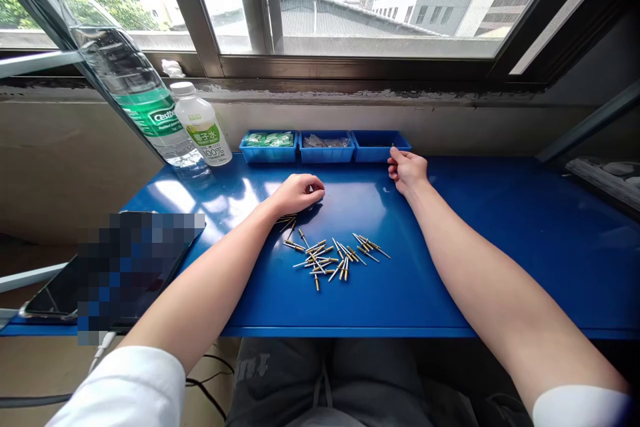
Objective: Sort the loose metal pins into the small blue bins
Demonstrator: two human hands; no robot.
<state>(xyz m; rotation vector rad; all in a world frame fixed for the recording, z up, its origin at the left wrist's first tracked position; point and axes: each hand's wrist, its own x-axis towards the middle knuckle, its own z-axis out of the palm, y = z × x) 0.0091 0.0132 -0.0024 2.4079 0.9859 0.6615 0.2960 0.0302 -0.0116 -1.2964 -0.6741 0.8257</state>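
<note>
Blind rivets [325, 260] with brass-coloured bodies and thin silver pins lie scattered in a loose pile on the blue table. My left hand [300, 192] rests on the table just behind the pile, fingers curled and thumb close to the forefinger; several rivets [287, 219] lie by its wrist, and what it holds, if anything, is hidden. At the front right corner of the right-hand blue bin [377, 155], my right hand [409, 170] has thumb and forefinger pinched together. A tiny dark tip shows above that pinch, too small to name.
A middle blue bin [326, 155] holds small clear packets, and a left blue bin [269, 154] holds green ones. Left of them stand a white-capped drink bottle [207, 130] and a large water bottle [145, 93]. A dark tablet [165, 247] lies at the table's left edge.
</note>
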